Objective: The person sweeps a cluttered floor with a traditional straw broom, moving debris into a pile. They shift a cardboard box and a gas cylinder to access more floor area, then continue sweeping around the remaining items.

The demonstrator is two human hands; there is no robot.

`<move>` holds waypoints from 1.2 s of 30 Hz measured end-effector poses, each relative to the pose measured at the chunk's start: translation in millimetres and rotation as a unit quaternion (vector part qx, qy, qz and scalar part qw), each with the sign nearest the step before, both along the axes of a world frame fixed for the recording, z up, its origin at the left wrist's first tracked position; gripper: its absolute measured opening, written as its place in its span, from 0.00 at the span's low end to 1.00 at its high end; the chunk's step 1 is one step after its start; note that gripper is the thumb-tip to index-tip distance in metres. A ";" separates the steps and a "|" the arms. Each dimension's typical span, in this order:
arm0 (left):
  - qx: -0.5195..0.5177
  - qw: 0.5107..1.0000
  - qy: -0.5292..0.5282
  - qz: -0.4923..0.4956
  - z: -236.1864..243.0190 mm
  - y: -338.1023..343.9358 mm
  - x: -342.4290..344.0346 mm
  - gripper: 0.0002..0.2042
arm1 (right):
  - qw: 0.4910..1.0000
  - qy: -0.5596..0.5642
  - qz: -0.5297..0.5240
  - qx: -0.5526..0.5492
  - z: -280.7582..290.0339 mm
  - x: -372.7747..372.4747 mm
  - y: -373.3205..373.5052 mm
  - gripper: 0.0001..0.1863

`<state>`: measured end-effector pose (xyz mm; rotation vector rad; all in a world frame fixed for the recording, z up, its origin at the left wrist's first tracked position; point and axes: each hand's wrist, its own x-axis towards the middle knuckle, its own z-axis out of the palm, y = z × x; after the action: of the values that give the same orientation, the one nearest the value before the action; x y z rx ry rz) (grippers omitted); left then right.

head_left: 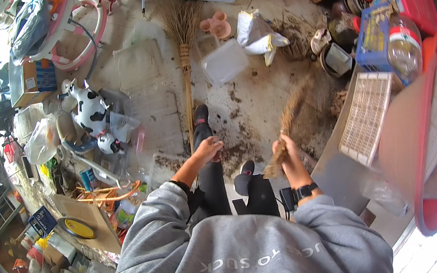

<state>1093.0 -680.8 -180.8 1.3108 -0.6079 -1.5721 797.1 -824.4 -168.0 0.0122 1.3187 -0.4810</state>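
In my right hand (284, 144) is a short straw hand broom (295, 108), gripped near its bound end with the bristles fanning ahead and to the right over the dirty floor. The bristle tips look blurred. My left hand (209, 149) hovers by my left knee, its fingers loosely curled with nothing visible in them. Dark loose dirt (236, 146) lies scattered on the floor between my shoes. Left of centre, a long-handled twig broom (183, 56) lies with its bristles away from me, its handle running toward my left hand.
Ahead are a clear plastic tub (224, 62), a pink mouse-ear-shaped dish (216, 26) and a white sack (253, 31). A cow-patterned toy (90, 108) stands among clutter at left. At right are a blue basket (372, 38), a large plastic jar (404, 47) and a white lattice tray (367, 117).
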 end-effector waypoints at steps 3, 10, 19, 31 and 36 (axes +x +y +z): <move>0.270 0.957 0.053 0.091 -52.8 -54.8 63.1 0.07 | 0.970 -0.087 -0.199 0.106 -8.8 -11.8 -47.1 0.14; 0.313 0.908 0.173 0.218 -160.2 -180.0 148.5 0.06 | 0.906 -0.205 -0.283 0.240 28.4 -38.3 -123.6 0.20; 0.363 0.881 0.031 0.302 -401.2 -271.4 168.0 0.27 | 0.899 -0.101 -0.316 0.288 63.6 4.4 -222.8 0.21; 0.204 0.970 -0.134 0.020 -335.4 -274.3 104.2 0.09 | 0.888 -0.109 -0.300 0.331 57.8 -8.0 -258.8 0.22; -0.073 0.910 -0.409 -0.007 -150.2 -244.2 78.2 0.09 | 0.875 -0.125 -0.279 0.374 41.7 -30.5 -260.1 0.20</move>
<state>1171.2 -925.0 -331.0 1.8361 -1.2167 -0.9019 766.6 -1084.5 -126.3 1.0952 1.1592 -0.4023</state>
